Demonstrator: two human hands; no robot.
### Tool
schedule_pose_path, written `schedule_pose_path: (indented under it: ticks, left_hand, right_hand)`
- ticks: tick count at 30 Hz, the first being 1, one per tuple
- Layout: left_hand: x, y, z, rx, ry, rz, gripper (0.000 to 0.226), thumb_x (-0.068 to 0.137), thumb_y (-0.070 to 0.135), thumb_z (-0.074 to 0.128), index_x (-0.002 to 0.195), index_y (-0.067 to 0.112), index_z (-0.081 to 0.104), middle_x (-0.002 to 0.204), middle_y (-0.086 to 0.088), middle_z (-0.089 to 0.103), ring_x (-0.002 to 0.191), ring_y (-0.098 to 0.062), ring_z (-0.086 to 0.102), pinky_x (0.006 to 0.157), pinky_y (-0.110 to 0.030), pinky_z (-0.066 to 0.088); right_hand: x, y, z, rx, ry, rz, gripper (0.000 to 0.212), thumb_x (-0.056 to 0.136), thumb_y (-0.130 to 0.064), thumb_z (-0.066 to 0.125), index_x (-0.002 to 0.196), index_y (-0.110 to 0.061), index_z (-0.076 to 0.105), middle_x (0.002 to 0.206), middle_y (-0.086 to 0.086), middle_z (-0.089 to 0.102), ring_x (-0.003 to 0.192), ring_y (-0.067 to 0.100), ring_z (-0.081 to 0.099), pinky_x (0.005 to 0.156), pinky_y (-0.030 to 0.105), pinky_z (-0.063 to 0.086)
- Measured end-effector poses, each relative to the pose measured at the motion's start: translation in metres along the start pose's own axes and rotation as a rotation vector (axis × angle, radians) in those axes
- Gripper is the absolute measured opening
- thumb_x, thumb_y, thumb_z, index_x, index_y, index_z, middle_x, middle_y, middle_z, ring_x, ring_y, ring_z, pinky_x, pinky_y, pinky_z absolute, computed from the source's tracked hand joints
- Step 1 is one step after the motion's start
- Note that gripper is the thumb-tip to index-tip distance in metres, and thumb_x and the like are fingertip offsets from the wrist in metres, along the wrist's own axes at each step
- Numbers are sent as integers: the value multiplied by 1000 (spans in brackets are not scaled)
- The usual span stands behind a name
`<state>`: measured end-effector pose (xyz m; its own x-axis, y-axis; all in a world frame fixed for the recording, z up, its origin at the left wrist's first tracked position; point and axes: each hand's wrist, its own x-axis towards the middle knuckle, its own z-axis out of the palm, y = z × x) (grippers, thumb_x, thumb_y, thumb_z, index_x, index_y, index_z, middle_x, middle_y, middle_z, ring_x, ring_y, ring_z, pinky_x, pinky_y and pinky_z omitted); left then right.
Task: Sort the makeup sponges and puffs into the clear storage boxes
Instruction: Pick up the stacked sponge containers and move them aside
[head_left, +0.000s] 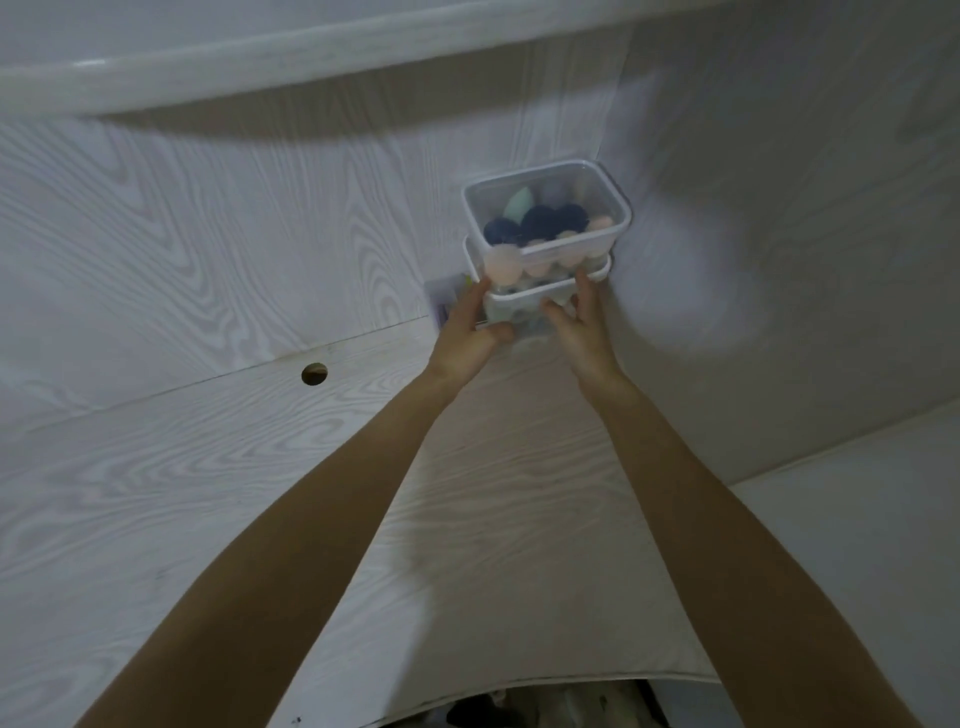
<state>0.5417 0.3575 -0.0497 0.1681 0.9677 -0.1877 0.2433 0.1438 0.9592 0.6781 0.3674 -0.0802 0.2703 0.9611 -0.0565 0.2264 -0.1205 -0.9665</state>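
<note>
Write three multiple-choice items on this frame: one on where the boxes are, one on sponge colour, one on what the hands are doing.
1. Where is the top box?
A. Stacked on another clear box, in the corner
B. Beside the round hole
C. On the floor

2. The darkest sponges in it are:
A. red
B. navy
C. yellow

3. The hands are:
A. flat on the desk
B. gripping the lower box
C. holding a lid

A: it sits on the lower box.
B: navy sponges.
B: left hand and right hand flank it.
</note>
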Motion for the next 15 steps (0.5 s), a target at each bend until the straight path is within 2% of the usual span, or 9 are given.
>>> schedule_pose_path:
  ticks: [2,4,7,9,10,12,13,14,15]
  left_hand:
    - [4,5,5,2,-43,-3,67,85,7,60,143,19,30,120,7,40,111,-8,40,66,-3,33]
    - [7,6,12,-39,-23,-7,65,85,3,60,142,15,31,118,5,40,106,-7,38,60,4,34]
    - [6,3,15,-44,-14,24,66,83,-3,60,140,12,31,120,4,40,107,-9,39,62,7,33]
    - [4,1,12,20,0,62,66,85,-1,60,141,11,28,121,6,38,108,-7,37,71,8,31]
    - [7,-1,9,87,44,87,67,85,5,62,142,11,27,126,4,39,113,-8,37,83,5,30]
    - [15,-5,2,202,84,170,74,83,18,67,144,13,25,143,-3,37,129,-16,36,107,-22,30]
    - [18,-4,0,206,55,207,76,81,21,68,144,16,26,145,-3,37,132,-18,37,110,-33,32]
    - [22,-4,-1,190,18,226,76,79,21,69,143,19,28,143,-1,42,129,-17,41,108,-38,35]
    - [23,-2,1,170,-25,225,75,79,18,68,142,21,29,139,2,46,124,-13,45,105,-36,39]
  right_hand:
    - [9,7,-1,-111,7,-32,88,70,-45,54,145,-13,21,152,18,10,140,33,17,112,48,26]
    - [14,9,-1,-167,24,-25,89,69,-41,54,146,-11,19,151,24,2,140,35,15,112,45,28]
    - [15,11,0,-214,15,-58,88,76,-30,62,146,-7,14,149,26,-1,139,35,17,111,37,30]
    - [16,15,-1,-261,75,-100,75,82,-14,64,143,-2,22,149,28,8,138,36,22,110,34,30]
    - [16,16,-2,-297,145,-136,68,83,-10,63,140,0,28,148,28,15,136,37,25,109,36,31]
    - [17,14,-7,-330,247,-220,62,84,-9,61,138,1,33,148,25,21,135,37,28,108,41,35]
    - [18,13,-8,-333,244,-234,63,85,-10,61,139,1,31,149,23,21,137,35,27,109,40,35]
    - [19,11,-9,-328,214,-233,65,86,-12,61,141,1,28,150,22,22,137,33,28,109,38,34]
    - [20,9,-8,-324,172,-225,68,86,-14,61,142,0,25,149,21,24,135,32,31,108,36,34]
